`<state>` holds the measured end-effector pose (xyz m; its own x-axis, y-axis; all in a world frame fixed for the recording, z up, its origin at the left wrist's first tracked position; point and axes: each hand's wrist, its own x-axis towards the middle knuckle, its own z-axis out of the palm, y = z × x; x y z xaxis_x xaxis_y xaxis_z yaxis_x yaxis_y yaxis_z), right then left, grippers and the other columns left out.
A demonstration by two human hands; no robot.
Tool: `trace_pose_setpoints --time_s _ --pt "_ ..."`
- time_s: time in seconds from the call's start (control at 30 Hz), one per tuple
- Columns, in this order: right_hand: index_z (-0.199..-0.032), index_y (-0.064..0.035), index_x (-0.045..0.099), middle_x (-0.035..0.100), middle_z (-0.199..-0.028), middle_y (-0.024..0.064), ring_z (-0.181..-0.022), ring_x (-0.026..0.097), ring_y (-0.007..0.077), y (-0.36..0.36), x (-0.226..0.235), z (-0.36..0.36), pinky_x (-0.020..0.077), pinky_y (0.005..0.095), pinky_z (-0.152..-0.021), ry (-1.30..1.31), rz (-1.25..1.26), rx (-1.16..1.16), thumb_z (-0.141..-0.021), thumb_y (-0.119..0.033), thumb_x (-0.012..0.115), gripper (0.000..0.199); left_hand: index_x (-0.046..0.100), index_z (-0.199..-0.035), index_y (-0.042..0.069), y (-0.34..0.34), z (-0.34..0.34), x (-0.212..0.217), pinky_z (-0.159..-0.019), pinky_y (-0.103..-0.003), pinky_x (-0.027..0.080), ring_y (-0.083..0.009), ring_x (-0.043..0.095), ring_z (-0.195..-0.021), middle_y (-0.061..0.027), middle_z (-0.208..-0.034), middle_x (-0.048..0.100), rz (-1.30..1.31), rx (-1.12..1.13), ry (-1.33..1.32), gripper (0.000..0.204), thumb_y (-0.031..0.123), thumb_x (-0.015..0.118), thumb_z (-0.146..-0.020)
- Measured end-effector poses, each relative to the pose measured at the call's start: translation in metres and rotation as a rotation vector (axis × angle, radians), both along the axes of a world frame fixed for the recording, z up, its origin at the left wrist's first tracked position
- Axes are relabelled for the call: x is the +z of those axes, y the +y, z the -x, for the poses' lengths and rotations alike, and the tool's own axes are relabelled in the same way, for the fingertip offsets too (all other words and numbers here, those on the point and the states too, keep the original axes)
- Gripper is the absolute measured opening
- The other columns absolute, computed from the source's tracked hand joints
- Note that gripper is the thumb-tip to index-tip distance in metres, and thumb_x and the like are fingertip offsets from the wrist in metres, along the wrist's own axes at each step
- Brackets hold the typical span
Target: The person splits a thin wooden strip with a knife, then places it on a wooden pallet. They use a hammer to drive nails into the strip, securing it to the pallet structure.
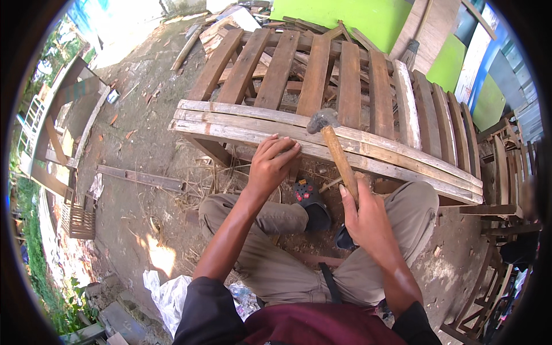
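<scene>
My right hand (365,214) is wrapped round the wooden handle of a hammer (340,156). Its dark metal head is raised over the front edge of a slatted wooden bench (282,68). Along that edge run pale bamboo strips (241,122), laid lengthwise. Against the lower strip rests my left hand (271,161), its fingers bent and drawn together. Whatever may be between those fingertips is hidden or too small to name. Brown slats cross the bench from front to back, and one (407,106) is whitish.
My legs are bent in front of the bench, with a dark clog (311,204) under its edge. A flat strip (141,177) lies on the dirt at left, near a slatted crate (79,221). A white plastic sheet (171,299) is beside me. More wooden frames (501,210) stand at right.
</scene>
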<state>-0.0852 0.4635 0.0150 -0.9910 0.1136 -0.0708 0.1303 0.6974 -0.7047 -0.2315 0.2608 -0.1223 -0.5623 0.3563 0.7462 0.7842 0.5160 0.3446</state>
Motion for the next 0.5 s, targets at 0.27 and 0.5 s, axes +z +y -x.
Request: trace_pose_setpoints --time_s 0.27,0.5 --pt "-0.106 0.0019 0.052 0.061 -0.072 0.0290 -0.075 0.061 0.0538 -0.004 -0.008 -0.005 0.0444 0.0560 -0.063 -0.061 0.018 -0.020 -0.104 -0.025 0.056 0.027 0.077 -0.109 0.010 -0.002 -0.002 0.008 -0.103 -0.045 0.051 -0.0264 0.068 -0.106 -0.0047 -0.112 0.070 0.006 -0.024 -0.030 0.034 0.007 0.078 -0.075" --pt "-0.106 0.0010 0.050 0.063 -0.068 0.0273 -0.068 0.062 0.0528 0.000 -0.016 -0.012 0.0447 0.0590 -0.058 0.060 -0.026 -0.013 -0.104 -0.026 0.054 0.027 0.078 -0.106 0.010 -0.002 -0.001 0.011 -0.101 -0.045 0.052 -0.0265 0.069 -0.103 -0.0049 -0.108 0.072 0.013 -0.013 -0.026 0.030 0.006 0.079 -0.077"
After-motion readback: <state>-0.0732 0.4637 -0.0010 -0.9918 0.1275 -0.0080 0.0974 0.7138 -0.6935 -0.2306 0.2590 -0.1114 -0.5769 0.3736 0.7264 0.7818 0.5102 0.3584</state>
